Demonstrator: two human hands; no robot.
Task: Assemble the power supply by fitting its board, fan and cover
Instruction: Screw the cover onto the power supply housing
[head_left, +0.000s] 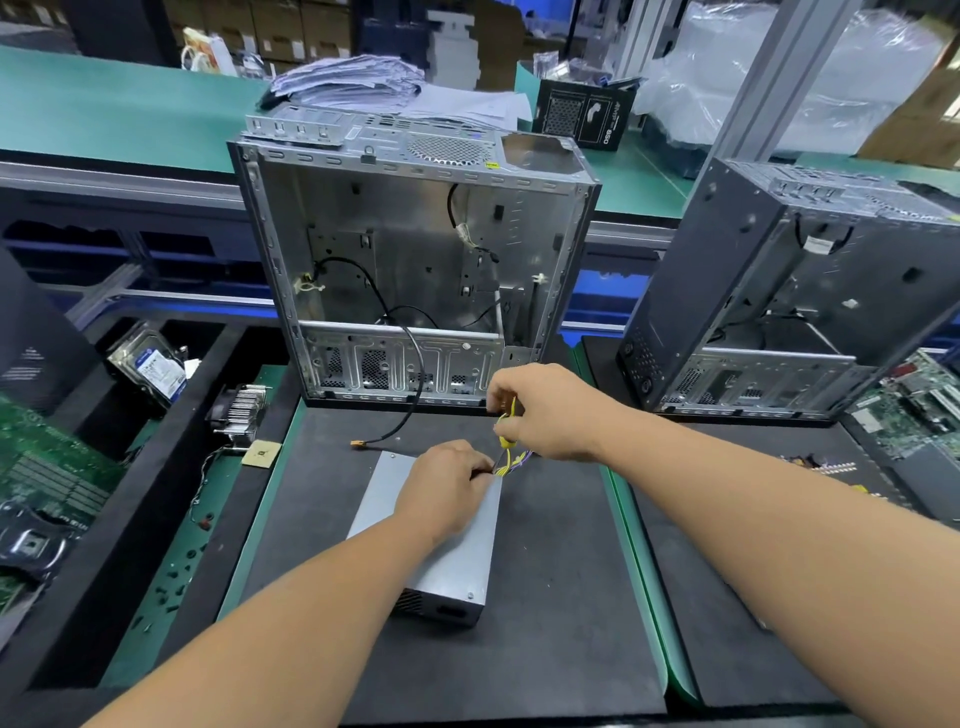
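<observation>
An open case (415, 260) stands beyond both hands. The supply (447, 551), a closed grey metal box, lies under the left hand (441, 488), fingers curled at its wire end. The right hand (545, 410) pinches its yellow wires (505, 448) just above.

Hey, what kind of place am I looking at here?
Most likely a computer assembly or repair line in a factory: stripped PC cases stand on padded benches, loose circuit boards and a hard drive lie around, and stacked cartons fill the background.
</observation>
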